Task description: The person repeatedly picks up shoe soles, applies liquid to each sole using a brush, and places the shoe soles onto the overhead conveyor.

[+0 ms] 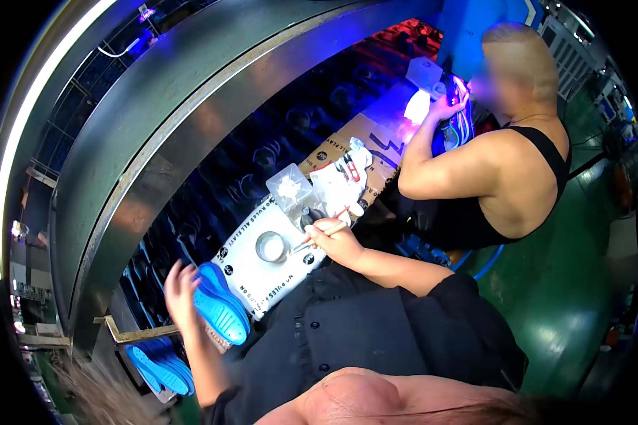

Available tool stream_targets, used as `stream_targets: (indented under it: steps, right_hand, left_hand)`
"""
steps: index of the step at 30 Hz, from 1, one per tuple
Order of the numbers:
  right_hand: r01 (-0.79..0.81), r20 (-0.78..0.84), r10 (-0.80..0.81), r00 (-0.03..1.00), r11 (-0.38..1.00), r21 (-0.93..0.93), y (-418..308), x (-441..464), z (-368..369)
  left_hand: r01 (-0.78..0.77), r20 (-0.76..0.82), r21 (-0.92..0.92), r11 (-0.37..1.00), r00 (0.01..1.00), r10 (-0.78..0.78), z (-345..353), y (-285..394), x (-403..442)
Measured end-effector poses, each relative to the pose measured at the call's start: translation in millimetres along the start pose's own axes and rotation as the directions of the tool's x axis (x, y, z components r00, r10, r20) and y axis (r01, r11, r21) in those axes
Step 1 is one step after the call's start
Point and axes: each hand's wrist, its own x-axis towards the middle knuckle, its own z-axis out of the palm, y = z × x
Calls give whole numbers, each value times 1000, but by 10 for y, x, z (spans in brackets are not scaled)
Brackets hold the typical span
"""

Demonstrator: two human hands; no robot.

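My right hand (337, 242) is closed around the handle of a thin brush (302, 248). The brush's tip points toward a round bowl (271, 246) with whitish contents, and touching cannot be made out. My left hand (181, 294), slightly blurred, has its fingers apart beside blue shoe soles (221, 304) at the near left end of the white printed board (266, 278). Whether its fingertips touch the soles is unclear. A small dark object (307, 217) stands just beyond my right hand.
Behind the bowl is a clear plastic container (290, 185) with white material, near a crumpled white bag (339, 185). More blue soles (159, 366) lie lower left. A metal-edged frame (170, 142) arches over dark rows. A co-worker (496, 149) works at the right.
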Motion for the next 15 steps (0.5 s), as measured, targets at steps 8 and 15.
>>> stream_targets:
  steps: [8,15]
  right_hand:
    - [-82,153,99,983,990,-115,126,106,461]
    - [-159,110,160,981,987,-19,140,144,672]
  left_hand:
    - [534,-980,-181,826,-166,-108,-2806,-1169,-1432]
    - [117,-484,-718,686,624,-613,-3595,-2095,-1776]
